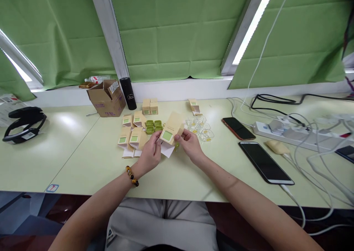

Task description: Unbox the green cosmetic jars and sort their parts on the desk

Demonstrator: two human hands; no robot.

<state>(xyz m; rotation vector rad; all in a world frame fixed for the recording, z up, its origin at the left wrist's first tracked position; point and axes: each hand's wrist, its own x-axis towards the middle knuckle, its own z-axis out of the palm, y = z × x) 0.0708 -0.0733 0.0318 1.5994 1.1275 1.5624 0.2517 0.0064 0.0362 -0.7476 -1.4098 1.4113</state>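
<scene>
Pale yellow-green tabletop point(91, 169) across the middle of the frame, brown cardboard box point(109, 105) and black cylinder point(128, 93) left of upper centre, black headset-like device point(23, 131) at far left, small kraft boxes point(135, 137), green containers point(154, 126) and clear containers point(206, 134) around centre, two phones point(265, 161) and white power strip point(293, 139) at right.

Held box point(172, 126) between left hand point(151, 154) and right hand point(190, 146) at frame centre, over the desk point(91, 166), tubs point(149, 123) left of it, boxes point(135, 137) farther left, cups point(206, 133) to its right, phones point(265, 162) and power strip point(293, 138) farther right, carton point(108, 104) beside flask point(128, 93) upper left, headset point(24, 127) far left.
</scene>
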